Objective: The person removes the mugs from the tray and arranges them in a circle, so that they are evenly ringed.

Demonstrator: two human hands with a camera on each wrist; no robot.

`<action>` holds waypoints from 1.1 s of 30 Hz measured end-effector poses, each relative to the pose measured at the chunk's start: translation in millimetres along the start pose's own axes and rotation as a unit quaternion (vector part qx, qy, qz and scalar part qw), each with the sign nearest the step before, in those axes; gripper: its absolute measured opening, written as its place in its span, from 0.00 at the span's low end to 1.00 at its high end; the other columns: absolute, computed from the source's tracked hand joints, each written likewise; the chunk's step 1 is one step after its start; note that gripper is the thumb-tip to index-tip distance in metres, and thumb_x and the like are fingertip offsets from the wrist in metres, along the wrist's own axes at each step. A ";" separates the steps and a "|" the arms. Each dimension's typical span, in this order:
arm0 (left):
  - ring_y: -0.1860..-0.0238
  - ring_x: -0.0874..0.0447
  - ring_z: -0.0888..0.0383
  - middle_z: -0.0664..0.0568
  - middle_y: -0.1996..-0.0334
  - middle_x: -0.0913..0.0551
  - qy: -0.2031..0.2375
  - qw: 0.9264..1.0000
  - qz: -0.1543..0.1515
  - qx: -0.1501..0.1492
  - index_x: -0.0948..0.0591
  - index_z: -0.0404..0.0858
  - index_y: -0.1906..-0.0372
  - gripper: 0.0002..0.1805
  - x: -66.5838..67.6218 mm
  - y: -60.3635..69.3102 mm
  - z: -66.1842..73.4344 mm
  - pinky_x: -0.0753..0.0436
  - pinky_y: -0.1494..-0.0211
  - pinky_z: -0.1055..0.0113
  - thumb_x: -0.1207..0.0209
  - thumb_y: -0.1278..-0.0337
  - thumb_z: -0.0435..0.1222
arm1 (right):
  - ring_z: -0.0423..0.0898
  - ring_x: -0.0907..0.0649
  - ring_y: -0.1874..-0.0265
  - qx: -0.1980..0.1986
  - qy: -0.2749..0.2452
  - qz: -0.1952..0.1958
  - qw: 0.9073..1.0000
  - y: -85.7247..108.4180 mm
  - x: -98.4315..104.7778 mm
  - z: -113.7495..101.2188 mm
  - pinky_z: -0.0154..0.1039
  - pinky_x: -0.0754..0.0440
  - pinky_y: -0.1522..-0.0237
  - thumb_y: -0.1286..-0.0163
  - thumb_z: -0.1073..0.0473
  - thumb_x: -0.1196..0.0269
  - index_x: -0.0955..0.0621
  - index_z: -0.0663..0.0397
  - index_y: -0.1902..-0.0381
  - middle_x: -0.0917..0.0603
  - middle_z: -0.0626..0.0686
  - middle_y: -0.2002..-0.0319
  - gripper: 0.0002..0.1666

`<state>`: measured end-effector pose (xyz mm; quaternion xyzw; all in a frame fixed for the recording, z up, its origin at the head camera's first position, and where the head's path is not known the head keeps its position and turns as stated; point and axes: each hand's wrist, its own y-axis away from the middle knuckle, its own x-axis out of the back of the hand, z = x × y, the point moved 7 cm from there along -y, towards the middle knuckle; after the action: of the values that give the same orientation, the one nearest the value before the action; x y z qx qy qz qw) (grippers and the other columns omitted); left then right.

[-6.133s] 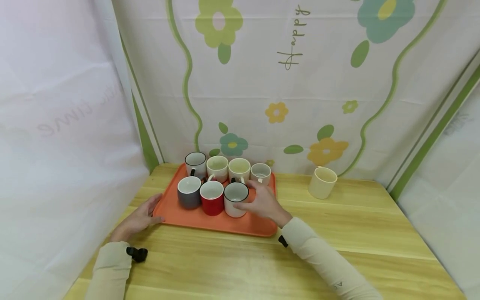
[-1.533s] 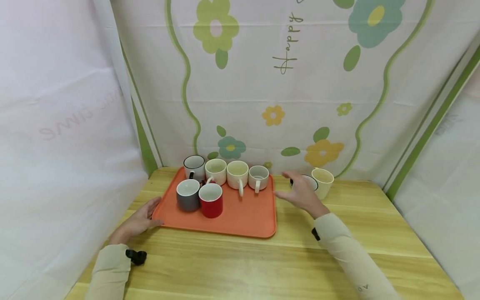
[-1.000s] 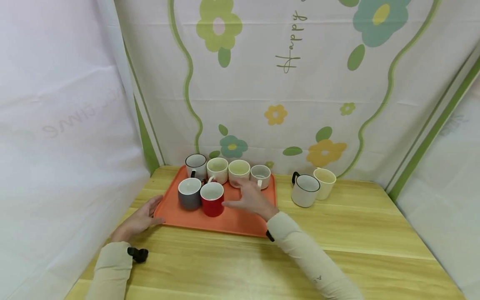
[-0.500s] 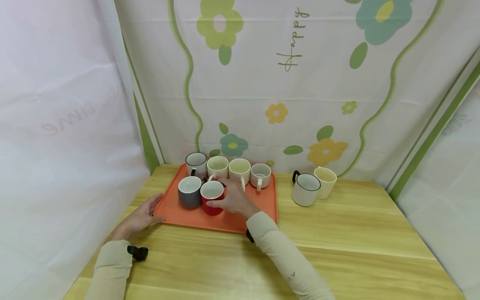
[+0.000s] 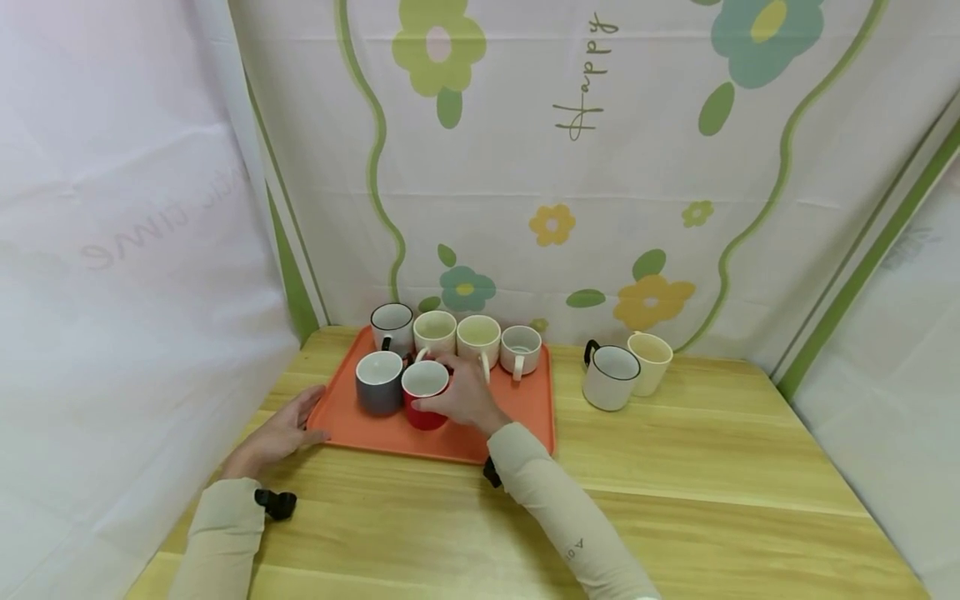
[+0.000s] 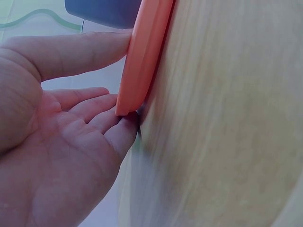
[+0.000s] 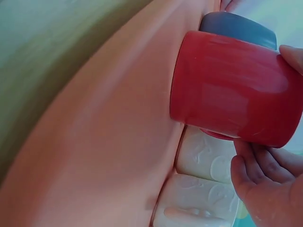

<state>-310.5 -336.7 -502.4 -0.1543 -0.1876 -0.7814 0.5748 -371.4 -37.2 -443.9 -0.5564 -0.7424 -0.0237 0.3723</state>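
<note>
The right hand [image 5: 467, 393] grips the red mug [image 5: 424, 414] near its rim on the orange tray [image 5: 360, 435]. In the right wrist view, the thumb is on one side of the red mug [image 7: 236, 90] and the fingers [image 7: 265, 165] are on the other. The grey mug [image 5: 378, 387] stands just left of it. At the tray's left front corner, the left hand [image 5: 279, 433] holds the edge. The left wrist view shows its thumb on top of the tray rim [image 6: 144, 56] and its fingertips at the underside.
Behind the red mug, several light mugs stand in a row along the tray's back, among them a cream mug [image 5: 478, 337] and a small white one [image 5: 521, 348]. Right of the tray, a black-rimmed white mug [image 5: 610, 383] and a pale yellow mug [image 5: 651, 365] stand on the wooden table [image 5: 712, 467].
The black-rimmed mug has gone from the tray to the table beside the pale yellow mug. The right hand has come back left and taken hold of the red mug. The left hand stays put.
</note>
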 end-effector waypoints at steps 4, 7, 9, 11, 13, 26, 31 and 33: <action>0.17 0.59 0.25 0.26 0.16 0.59 -0.003 1.000 -0.001 0.003 0.60 0.26 0.16 0.56 0.5 0.1 0.4 0.48 0.19 0.30 0.33 0.31 0.31 | 0.45 0.17 0.52 0.000 -0.005 0.000 1.000 2.8 5.0 -2.0 0.38 0.17 0.51 0.53 0.48 0.13 0.14 0.48 0.43 0.10 0.47 0.52 0.39; 0.16 0.61 0.25 0.26 0.16 0.60 0.003 1.000 -0.001 0.010 0.61 0.26 0.15 0.56 0.5 1.7 -0.3 0.49 0.18 0.30 0.32 0.32 0.31 | 0.44 0.17 0.51 -0.009 -0.010 -0.011 1.000 9.0 11.0 -4.4 0.38 0.16 0.51 0.53 0.47 0.14 0.14 0.45 0.39 0.11 0.45 0.51 0.41; 0.16 0.61 0.26 0.27 0.15 0.60 0.002 1.000 0.001 0.015 0.61 0.27 0.15 0.56 1.2 2.6 -1.3 0.49 0.18 0.30 0.32 0.31 0.32 | 0.42 0.16 0.53 -0.020 -0.013 -0.023 0.999 15.0 17.1 -6.4 0.37 0.15 0.52 0.53 0.45 0.15 0.15 0.45 0.40 0.11 0.44 0.52 0.40; 0.16 0.61 0.26 0.27 0.15 0.60 -0.001 1.000 0.000 0.016 0.61 0.27 0.15 0.56 1.7 2.9 -1.7 0.49 0.18 0.30 0.33 0.31 0.32 | 0.42 0.15 0.55 -0.027 -0.014 -0.034 0.999 22.5 26.2 -9.5 0.37 0.14 0.53 0.53 0.45 0.15 0.15 0.44 0.43 0.11 0.43 0.55 0.38; 0.16 0.61 0.26 0.27 0.15 0.59 -0.004 1.000 0.001 0.016 0.60 0.27 0.15 0.56 2.2 2.2 -2.1 0.49 0.18 0.30 0.33 0.31 0.32 | 0.41 0.14 0.56 -0.037 -0.005 -0.042 0.998 31.2 38.1 -11.6 0.37 0.14 0.53 0.53 0.43 0.15 0.15 0.43 0.45 0.11 0.42 0.56 0.37; 0.16 0.60 0.26 0.26 0.16 0.59 -0.002 1.000 -0.003 0.010 0.60 0.26 0.16 0.56 0.7 -2.3 0.5 0.48 0.18 0.31 0.32 0.32 0.30 | 0.46 0.12 0.51 -0.060 0.004 -0.034 0.998 109.1 149.8 2.1 0.43 0.13 0.50 0.55 0.47 0.13 0.15 0.42 0.40 0.10 0.45 0.51 0.42; 0.16 0.60 0.25 0.25 0.16 0.59 0.000 1.000 -0.003 0.007 0.60 0.25 0.16 0.56 0.2 -0.9 0.9 0.49 0.19 0.30 0.33 0.32 0.29 | 0.46 0.13 0.50 -0.073 0.047 -0.010 0.996 145.8 199.2 18.8 0.42 0.14 0.50 0.56 0.46 0.12 0.15 0.43 0.40 0.10 0.46 0.50 0.43; 0.17 0.60 0.25 0.25 0.16 0.59 0.000 1.000 -0.003 0.007 0.60 0.25 0.16 0.56 0.5 -0.9 1.0 0.49 0.19 0.30 0.33 0.32 0.29 | 0.45 0.13 0.50 -0.070 0.067 -0.005 0.995 159.7 218.7 28.8 0.40 0.14 0.51 0.55 0.46 0.12 0.16 0.44 0.40 0.10 0.47 0.49 0.44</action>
<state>-311.4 -336.3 -501.4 -0.1498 -0.1941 -0.7818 0.5732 -274.4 213.2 -398.5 -0.5747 -0.7149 -0.1143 0.3815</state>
